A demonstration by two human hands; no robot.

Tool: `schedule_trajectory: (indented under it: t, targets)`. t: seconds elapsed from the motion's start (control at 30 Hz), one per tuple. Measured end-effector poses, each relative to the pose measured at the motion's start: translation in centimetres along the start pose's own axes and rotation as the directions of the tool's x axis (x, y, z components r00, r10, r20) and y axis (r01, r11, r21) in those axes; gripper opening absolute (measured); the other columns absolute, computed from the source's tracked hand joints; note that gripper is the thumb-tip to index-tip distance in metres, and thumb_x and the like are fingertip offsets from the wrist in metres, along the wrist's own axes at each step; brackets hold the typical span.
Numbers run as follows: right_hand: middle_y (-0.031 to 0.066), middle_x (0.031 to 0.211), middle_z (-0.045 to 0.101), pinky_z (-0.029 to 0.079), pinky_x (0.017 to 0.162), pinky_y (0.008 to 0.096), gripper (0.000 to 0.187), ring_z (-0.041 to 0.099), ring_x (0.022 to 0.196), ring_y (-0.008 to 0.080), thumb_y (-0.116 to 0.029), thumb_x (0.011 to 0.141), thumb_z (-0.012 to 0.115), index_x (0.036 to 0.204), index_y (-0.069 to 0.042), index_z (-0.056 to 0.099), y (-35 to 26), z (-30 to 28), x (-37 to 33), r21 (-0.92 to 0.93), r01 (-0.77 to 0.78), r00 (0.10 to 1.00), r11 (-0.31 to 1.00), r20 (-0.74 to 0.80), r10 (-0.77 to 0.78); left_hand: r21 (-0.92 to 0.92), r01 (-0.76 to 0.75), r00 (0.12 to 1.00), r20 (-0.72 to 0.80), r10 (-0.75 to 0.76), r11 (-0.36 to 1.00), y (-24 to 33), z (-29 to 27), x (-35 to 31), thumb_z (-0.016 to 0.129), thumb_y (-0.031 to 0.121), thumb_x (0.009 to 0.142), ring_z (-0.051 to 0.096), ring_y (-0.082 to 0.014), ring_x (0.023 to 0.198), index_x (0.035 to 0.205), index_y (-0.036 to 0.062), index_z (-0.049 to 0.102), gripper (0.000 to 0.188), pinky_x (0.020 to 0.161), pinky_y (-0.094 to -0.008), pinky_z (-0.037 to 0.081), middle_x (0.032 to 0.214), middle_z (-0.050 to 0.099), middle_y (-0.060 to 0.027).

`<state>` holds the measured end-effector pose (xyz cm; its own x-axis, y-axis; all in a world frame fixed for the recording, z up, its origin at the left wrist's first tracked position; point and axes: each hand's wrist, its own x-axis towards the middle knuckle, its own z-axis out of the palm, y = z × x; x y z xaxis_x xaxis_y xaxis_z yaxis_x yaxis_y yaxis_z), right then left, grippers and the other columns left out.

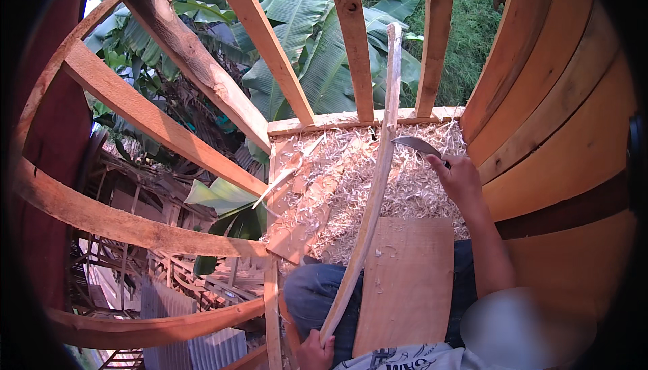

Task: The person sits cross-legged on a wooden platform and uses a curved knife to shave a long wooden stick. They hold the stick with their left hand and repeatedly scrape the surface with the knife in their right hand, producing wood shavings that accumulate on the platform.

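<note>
A long, slightly curved wooden stick (376,198) slants up from my lap to beyond the low wooden rail. At its lower end my left hand (316,350) is closed around it. My right hand (456,175) grips a curved knife (420,145) by its handle, which is mostly hidden in the fingers. The blade's tip lies at the right side of the stick, along its upper half; I cannot tell whether it touches. A flat wooden board (405,275) rests on my lap, just right of the stick's lower part.
Pale wood shavings (337,167) cover the floor ahead. Upright wooden slats (351,39) stand beyond it, with banana leaves (304,39) outside. A plank wall (560,100) closes the right side. Down to the left lie scrap timber and corrugated sheets (172,323).
</note>
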<state>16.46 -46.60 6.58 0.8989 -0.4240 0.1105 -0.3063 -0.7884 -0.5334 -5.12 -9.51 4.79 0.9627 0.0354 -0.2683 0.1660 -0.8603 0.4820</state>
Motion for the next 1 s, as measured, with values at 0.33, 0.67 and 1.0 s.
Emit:
schedule_trajectory:
  t: [0.33,0.67,1.0]
  targets:
    - [0.0134,0.052,0.056,0.047,0.052,0.0417,0.057,0.061,0.053,0.0304,-0.058,0.082,0.056,0.065,-0.004,0.062,-3.9,-2.7,-3.6,-0.219,0.349,0.925,0.911,0.235,-0.298,0.028,0.007,0.999,-0.039,-0.006,1.0,0.2,-0.2,-0.4,0.06,0.036,0.081,0.05,-0.0488,0.087,0.08,0.0058,0.058,0.03,0.081,-0.056,0.038,0.082,0.055,-0.0286]
    - [0.013,0.053,0.057,0.048,0.049,0.0419,0.053,0.061,0.052,0.0311,-0.055,0.087,0.05,0.065,-0.008,0.062,-3.9,-1.7,-3.8,-0.172,0.591,0.776,0.788,0.389,-0.497,0.105,0.006,0.997,-0.081,0.002,0.994,0.5,-0.3,-0.5,0.063,0.038,0.078,0.05,-0.0485,0.087,0.079,0.0059,0.057,0.033,0.084,-0.0561,0.038,0.086,0.056,-0.0292]
    - [0.0132,0.054,0.056,0.048,0.05,0.0421,0.05,0.06,0.053,0.0324,-0.05,0.087,0.053,0.068,-0.005,0.059,-2.8,-2.0,-4.2,-0.118,0.741,0.644,0.661,0.404,-0.65,0.061,-0.011,0.992,-0.124,0.018,0.998,0.7,-0.1,-0.3,0.063,0.036,0.079,0.05,-0.0503,0.088,0.076,0.0064,0.055,0.031,0.086,-0.0565,0.036,0.081,0.056,-0.0286]
